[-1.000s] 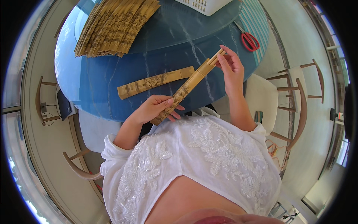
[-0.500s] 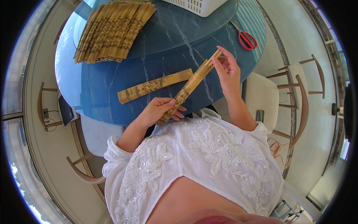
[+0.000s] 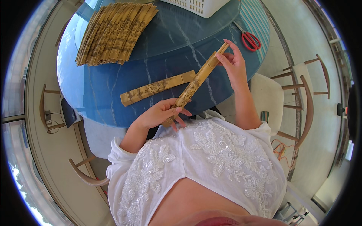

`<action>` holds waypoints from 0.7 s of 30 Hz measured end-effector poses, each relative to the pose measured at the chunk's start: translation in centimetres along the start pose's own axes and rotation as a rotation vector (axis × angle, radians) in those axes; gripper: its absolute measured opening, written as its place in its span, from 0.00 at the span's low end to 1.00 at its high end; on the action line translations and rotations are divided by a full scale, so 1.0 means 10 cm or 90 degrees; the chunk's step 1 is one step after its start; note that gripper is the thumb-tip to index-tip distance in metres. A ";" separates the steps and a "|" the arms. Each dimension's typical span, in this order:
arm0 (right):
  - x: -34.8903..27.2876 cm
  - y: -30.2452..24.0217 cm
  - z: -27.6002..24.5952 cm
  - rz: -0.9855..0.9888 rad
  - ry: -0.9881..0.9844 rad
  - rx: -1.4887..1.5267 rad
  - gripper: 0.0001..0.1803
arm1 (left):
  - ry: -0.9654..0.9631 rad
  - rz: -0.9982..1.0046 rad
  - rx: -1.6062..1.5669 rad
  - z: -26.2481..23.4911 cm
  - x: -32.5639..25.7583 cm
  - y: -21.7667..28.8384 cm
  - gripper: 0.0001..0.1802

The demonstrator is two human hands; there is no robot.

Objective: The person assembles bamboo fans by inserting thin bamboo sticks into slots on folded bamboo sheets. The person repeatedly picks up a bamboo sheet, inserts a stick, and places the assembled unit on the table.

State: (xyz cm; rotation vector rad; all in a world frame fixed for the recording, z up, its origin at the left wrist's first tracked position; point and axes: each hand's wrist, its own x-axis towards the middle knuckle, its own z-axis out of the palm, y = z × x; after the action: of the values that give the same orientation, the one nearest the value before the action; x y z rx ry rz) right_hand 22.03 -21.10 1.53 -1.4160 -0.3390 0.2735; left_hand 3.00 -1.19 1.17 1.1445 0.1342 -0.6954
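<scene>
A long folded bamboo fan (image 3: 196,83) is held slantwise above the near edge of the round blue table (image 3: 98,94). My left hand (image 3: 160,113) grips its lower end close to my chest. My right hand (image 3: 233,64) pinches its upper end with the fingertips. A second folded fan (image 3: 156,87) lies flat on the table just left of the held one. At the table's far left lies a spread pile of several more fans (image 3: 115,32).
Red-handled scissors (image 3: 249,39) lie on the table's right side, and a white slatted basket (image 3: 200,5) stands at the far edge. Wooden chairs surround the table: one at the right (image 3: 301,90), one at the lower left (image 3: 85,173), one at the left (image 3: 43,109).
The view has shifted slightly. Both hands keep hold of the folded fan, which stays at nearly the same slant.
</scene>
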 end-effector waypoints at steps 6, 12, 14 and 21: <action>0.01 0.01 -0.05 0.008 0.004 0.005 0.28 | 0.007 -0.007 -0.010 0.01 -0.01 0.02 0.24; 0.02 0.02 -0.06 0.013 0.003 0.004 0.29 | 0.022 0.031 -0.098 -0.05 0.11 -0.15 0.24; 0.03 0.03 -0.08 0.015 -0.011 0.005 0.29 | 0.049 0.005 -0.137 -0.05 0.13 -0.19 0.24; -0.06 0.17 -0.02 0.038 -0.084 -0.036 0.32 | 0.102 -0.003 -0.133 0.06 0.13 -0.09 0.25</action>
State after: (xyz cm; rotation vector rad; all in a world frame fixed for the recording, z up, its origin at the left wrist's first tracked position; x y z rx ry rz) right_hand 21.62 -21.29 -0.17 -1.4692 -0.4157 0.4096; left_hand 3.38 -2.48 0.18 0.9989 0.3380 -0.5788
